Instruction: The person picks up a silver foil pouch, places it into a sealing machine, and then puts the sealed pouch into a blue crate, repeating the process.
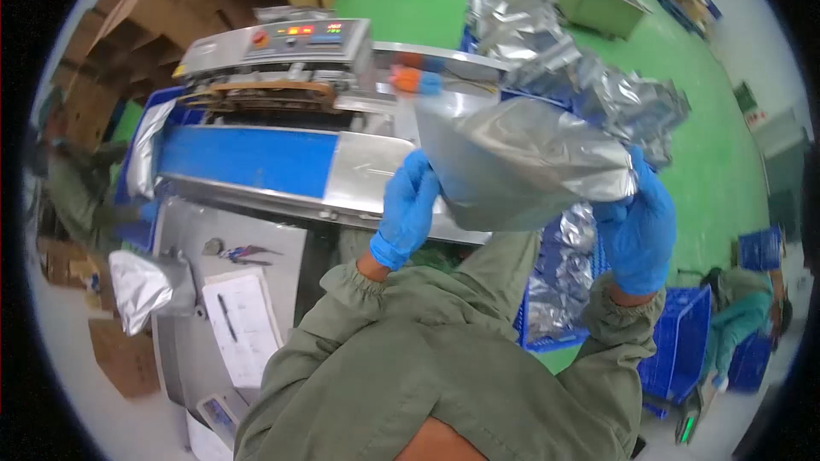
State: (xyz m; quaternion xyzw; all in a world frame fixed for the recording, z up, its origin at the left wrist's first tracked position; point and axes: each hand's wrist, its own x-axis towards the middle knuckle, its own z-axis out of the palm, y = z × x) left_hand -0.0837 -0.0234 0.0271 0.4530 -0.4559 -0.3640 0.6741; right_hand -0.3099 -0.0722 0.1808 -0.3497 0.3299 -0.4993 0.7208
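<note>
Both gloved hands held one silver foil bag (521,162) up in front of the sealing machine (273,60), above its blue belt (248,158). Left hand (408,209) was clamped on the bag's left edge, right hand (639,226) closed on its right lower corner. Bag looked light, thin, crinkly and probably slippery (foil film), so pinching the edges seemed the best hold. More foil bags (564,273) filled the blue crate (683,333) at right. A clipboard (243,324) lay on the near-left table.

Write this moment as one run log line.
left hand: grips crinkled silver foil pouch | right hand: grips same pouch | below: blue conveyor belt
</note>
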